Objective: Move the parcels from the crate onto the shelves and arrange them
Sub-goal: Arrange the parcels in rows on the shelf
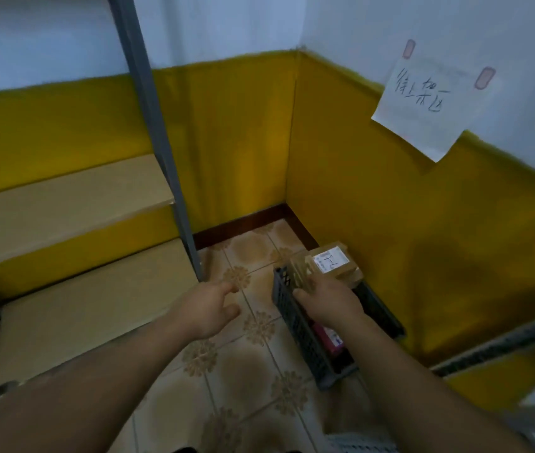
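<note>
Right hand (328,305) is grasping the labelled parcel (331,261) in the crate (295,325) to lift it out, left hand (207,308) hovering relaxed and empty near the shelves (63,204), likely for support.

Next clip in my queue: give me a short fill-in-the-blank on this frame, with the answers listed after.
1. The right hand grips a brown parcel whose label is coloured ____.
2. The dark crate stands on the tiled ____.
3. The left hand, fingers spread, holds ____.
4. The shelves stand to the ____ of the crate.

Missing words: white; floor; nothing; left.
</note>
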{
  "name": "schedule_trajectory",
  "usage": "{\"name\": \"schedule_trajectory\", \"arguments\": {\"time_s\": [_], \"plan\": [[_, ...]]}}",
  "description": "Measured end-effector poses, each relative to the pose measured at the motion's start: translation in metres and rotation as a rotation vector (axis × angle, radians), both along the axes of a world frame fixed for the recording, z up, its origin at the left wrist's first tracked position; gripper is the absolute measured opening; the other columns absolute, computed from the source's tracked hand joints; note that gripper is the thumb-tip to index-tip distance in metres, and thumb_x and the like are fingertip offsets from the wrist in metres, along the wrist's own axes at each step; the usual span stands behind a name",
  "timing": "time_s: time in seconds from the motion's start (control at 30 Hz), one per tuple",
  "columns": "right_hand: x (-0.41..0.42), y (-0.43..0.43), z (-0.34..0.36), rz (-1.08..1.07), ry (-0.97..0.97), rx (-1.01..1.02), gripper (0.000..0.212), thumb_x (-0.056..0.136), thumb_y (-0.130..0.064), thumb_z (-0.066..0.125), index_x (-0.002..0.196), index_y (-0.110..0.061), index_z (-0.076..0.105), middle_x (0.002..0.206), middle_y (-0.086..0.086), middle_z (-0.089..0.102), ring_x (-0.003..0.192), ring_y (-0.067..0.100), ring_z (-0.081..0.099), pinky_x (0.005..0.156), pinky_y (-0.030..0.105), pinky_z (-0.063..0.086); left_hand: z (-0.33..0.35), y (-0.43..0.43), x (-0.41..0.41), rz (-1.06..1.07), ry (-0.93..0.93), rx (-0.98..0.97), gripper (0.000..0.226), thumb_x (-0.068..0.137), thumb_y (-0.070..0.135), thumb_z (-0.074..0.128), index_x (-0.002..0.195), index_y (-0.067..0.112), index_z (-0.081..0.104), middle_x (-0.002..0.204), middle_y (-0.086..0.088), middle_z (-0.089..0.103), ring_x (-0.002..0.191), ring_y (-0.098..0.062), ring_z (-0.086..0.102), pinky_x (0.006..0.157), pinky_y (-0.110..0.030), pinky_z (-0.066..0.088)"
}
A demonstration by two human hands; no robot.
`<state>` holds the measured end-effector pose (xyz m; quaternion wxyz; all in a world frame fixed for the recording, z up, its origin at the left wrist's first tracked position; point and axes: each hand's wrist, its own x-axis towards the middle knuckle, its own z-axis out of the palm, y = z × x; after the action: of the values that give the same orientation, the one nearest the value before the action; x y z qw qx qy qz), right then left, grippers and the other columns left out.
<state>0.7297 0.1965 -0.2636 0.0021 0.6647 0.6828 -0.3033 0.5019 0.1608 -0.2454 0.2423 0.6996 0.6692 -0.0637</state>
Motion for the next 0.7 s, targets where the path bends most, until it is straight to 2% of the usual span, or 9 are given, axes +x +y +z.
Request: {"name": "schedule_trajectory", "arguments": {"time_s": [0.17,0.27,0.3,0.37,0.43,0.47,0.53,0.6,0.7], "plan": [[0.005,0.055,-0.027,-0.191,0.017,-0.013,0.057,0.097,-0.051,0.051,0.144,-0.018,0.046,0.136,0.01,0.055,0.117,0.029,0.055,0.093,0.042,0.05,-0.025,0.098,0.001,-0.173,0.023,-0.071,0.052,0.097,0.045,0.049,0.143,0.023,0.041,0.146,-0.002,0.044,0.129,-0.02,0.045,0.102,-0.031,0.039],[0.007,0.088,-0.046,-0.293,-0.01,-0.052,0.057,0.098,-0.052,0.048,0.146,-0.021,0.042,0.141,0.012,0.05,0.121,0.031,0.052,0.094,0.04,0.049,-0.044,0.159,0.002,-0.308,0.043,-0.117,0.048,0.096,0.045,0.05,0.139,0.023,0.045,0.14,-0.001,0.047,0.125,-0.02,0.047,0.102,-0.035,0.042],[0.007,0.098,-0.052,-0.324,-0.025,-0.067,0.056,0.098,-0.053,0.047,0.144,-0.021,0.045,0.139,0.011,0.052,0.12,0.03,0.053,0.094,0.041,0.049,-0.051,0.18,0.002,-0.361,0.046,-0.128,0.04,0.096,0.043,0.049,0.13,0.022,0.051,0.133,0.0,0.052,0.118,-0.021,0.051,0.097,-0.036,0.045],[0.009,0.117,-0.062,-0.389,-0.055,-0.094,0.058,0.095,-0.058,0.046,0.139,-0.02,0.05,0.129,0.012,0.056,0.114,0.031,0.054,0.092,0.043,0.051,-0.062,0.223,0.005,-0.476,0.06,-0.146,0.016,0.097,0.035,0.045,0.099,0.021,0.051,0.101,0.001,0.057,0.092,-0.018,0.054,0.077,-0.031,0.045],[0.013,0.132,-0.067,-0.447,-0.084,-0.136,0.057,0.094,-0.058,0.045,0.136,-0.02,0.051,0.123,0.012,0.056,0.11,0.031,0.053,0.09,0.043,0.051,-0.064,0.257,0.015,-0.565,0.038,-0.165,0.01,0.098,0.029,0.044,0.093,0.022,0.047,0.076,0.008,0.045,0.075,-0.01,0.043,0.064,-0.024,0.036],[0.017,0.138,-0.07,-0.478,-0.094,-0.153,0.053,0.096,-0.055,0.045,0.134,-0.019,0.052,0.124,0.012,0.055,0.111,0.032,0.052,0.09,0.042,0.05,-0.065,0.272,0.022,-0.599,0.025,-0.176,0.011,0.099,0.03,0.045,0.101,0.021,0.052,0.078,0.007,0.048,0.075,-0.008,0.043,0.063,-0.02,0.037],[0.028,0.146,-0.076,-0.527,-0.11,-0.171,0.05,0.099,-0.051,0.043,0.135,-0.017,0.05,0.127,0.014,0.053,0.116,0.033,0.05,0.093,0.042,0.048,-0.069,0.299,0.038,-0.663,0.007,-0.185,0.03,0.098,0.034,0.048,0.123,0.019,0.055,0.103,0.0,0.062,0.086,-0.009,0.05,0.074,-0.021,0.042],[0.039,0.151,-0.081,-0.562,-0.125,-0.183,0.051,0.101,-0.05,0.041,0.138,-0.016,0.048,0.131,0.014,0.052,0.121,0.033,0.048,0.096,0.042,0.047,-0.075,0.321,0.057,-0.723,0.036,-0.19,0.039,0.098,0.037,0.048,0.133,0.02,0.05,0.121,-0.003,0.061,0.102,-0.015,0.056,0.081,-0.025,0.043],[0.055,0.162,-0.097,-0.578,-0.162,-0.194,0.051,0.1,-0.048,0.042,0.141,-0.016,0.046,0.136,0.012,0.049,0.128,0.032,0.043,0.102,0.042,0.043,-0.101,0.347,0.086,-0.816,0.077,-0.203,0.038,0.097,0.04,0.048,0.132,0.028,0.05,0.119,0.003,0.062,0.105,-0.015,0.057,0.08,-0.027,0.045]]}}
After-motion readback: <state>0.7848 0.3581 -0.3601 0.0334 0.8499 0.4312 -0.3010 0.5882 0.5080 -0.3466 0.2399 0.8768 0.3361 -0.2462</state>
